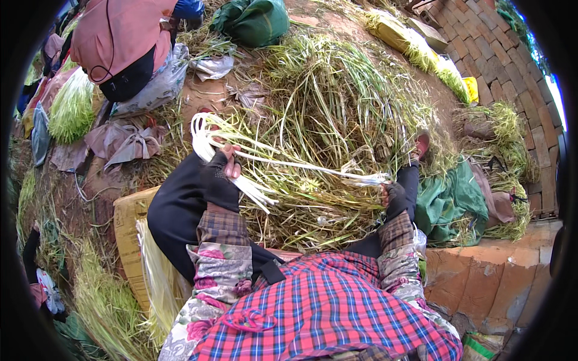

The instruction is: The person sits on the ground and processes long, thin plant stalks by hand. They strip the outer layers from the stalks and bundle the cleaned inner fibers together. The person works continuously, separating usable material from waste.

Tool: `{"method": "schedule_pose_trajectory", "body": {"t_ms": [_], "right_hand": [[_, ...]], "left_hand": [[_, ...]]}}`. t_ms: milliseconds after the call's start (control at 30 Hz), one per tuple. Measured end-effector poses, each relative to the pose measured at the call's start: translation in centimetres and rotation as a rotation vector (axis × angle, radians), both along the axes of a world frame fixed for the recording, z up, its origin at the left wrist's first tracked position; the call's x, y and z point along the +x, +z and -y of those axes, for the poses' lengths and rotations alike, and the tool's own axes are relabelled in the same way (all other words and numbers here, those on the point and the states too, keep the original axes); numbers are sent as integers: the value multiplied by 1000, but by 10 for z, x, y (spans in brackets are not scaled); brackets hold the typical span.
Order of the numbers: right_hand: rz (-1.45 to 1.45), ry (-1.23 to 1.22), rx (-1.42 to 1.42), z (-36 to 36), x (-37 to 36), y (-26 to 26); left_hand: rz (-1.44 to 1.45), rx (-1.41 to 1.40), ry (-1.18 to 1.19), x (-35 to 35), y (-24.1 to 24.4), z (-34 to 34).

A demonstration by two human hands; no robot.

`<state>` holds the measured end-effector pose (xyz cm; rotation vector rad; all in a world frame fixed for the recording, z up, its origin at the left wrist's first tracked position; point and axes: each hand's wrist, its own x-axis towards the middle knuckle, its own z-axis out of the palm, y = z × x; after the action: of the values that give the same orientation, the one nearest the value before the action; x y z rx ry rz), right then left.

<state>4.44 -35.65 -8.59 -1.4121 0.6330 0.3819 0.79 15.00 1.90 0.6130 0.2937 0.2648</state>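
Note:
My left hand (pixel 220 176), in a black fingerless glove, grips a looped bundle of long pale stalks (pixel 202 135) over my left knee. The bundle bends round at its far end, and several white ends hang out below the fingers. A thin stretch of stalk (pixel 298 164) runs from this bundle across to my right hand (pixel 394 197), also gloved in black. My right fingers pinch its whitish, papery end (pixel 368 179); the fingertips are partly hidden. Beneath both hands lies a heap of green and dry brown leaves and stems (pixel 325 104).
A cardboard box (pixel 131 234) with long pale stalks (pixel 158 266) beside it stands left of my leg. Green sacks (pixel 454 203) lie at the right, near a brick ledge (pixel 474 275). Another person in pink (pixel 122 36) bends over at the upper left, by a bundle of greens (pixel 70 108).

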Motion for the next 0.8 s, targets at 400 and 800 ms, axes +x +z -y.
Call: {"method": "schedule_pose_trajectory", "body": {"t_ms": [400,800], "right_hand": [[915,602,-872,-179,-11,116],[628,842,-57,-272,-33,79]], "left_hand": [[-28,49,-112,6,-14,31],[-109,211,-414,1,-16,75]]}}
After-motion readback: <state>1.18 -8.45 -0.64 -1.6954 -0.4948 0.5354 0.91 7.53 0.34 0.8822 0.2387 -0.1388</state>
